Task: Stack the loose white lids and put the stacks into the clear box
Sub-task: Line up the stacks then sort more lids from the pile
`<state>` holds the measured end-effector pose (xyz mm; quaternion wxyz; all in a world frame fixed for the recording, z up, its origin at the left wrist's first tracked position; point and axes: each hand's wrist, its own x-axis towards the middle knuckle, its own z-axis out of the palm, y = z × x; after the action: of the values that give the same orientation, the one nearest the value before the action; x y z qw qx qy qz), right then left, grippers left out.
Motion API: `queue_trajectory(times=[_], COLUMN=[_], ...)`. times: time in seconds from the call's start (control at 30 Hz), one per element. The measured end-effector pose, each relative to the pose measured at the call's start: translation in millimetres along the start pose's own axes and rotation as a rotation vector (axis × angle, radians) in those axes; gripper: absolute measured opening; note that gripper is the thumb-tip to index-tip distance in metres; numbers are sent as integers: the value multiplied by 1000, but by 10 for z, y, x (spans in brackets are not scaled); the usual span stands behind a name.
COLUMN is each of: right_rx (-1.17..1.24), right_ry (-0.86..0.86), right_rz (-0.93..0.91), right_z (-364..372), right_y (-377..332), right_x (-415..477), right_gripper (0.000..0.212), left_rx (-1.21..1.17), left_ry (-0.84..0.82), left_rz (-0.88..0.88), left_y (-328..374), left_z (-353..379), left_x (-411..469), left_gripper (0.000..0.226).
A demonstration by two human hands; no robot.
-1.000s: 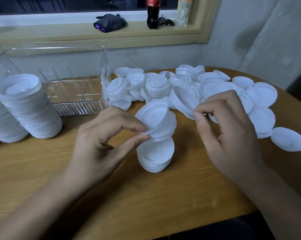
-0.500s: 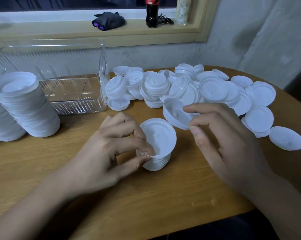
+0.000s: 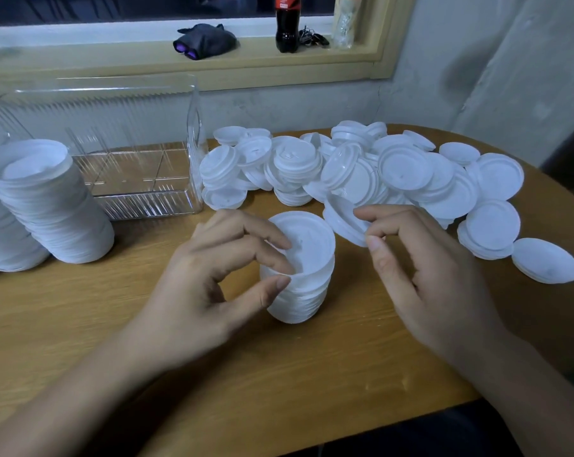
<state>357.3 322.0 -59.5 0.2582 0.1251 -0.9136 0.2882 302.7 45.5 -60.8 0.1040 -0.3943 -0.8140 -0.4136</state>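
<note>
A: Where does the short stack point(image 3: 299, 282) of lids stand?
B: In the middle of the table point(image 3: 213, 374), nearer its front edge. The left hand point(image 3: 213, 285) curls round its top, thumb and fingertips on the uppermost rim.
A: And the right hand point(image 3: 424, 272)?
B: Just right of the stack, pinching one tilted lid point(image 3: 343, 222) between thumb and forefinger.
A: Further out?
B: The loose lids point(image 3: 401, 173) heap along the far edge, rightward; the clear box point(image 3: 130, 159) sits far left, with two tall stacks point(image 3: 51, 209) leaning beside it at the left edge.

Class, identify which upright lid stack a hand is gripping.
The short centre stack, pinched by the left hand; the tall stacks at left stand untouched.
</note>
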Motion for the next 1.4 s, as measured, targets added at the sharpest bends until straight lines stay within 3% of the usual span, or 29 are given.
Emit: queue_trajectory(times=[0.17,0.37,0.6,0.8,1.03,1.17,1.4], right_rx=[-8,-21,-142,-217,-231,-193,-114], right_ry=[-3,0,6,-187,-311,-315,-268], right_rz=[-1,-29,-312,-492,-473,-435,-352], right_z=[-15,-6,-28,53,121,183,139], right_y=[4,-9,-153,-249,-214,-182,-108], right_x=[16,14,2,-14,-43,-97,-250], right_gripper=[10,9,18,11,17,25,38], left_rx=[-45,-73,-90,4,-54,-15,-195], left_ry=[-135,-98,-73,-104,-154,-164,-153], left_rz=[-58,-140,-206,-195,-154,-150,-221], left_y=[56,64,-4,-91,-158,-198,-225], left_z=[39,135,200,179,145,156,241], left_x=[3,7,25,33,32,27,-15], left_gripper=[5,46,99,114,116,107,91])
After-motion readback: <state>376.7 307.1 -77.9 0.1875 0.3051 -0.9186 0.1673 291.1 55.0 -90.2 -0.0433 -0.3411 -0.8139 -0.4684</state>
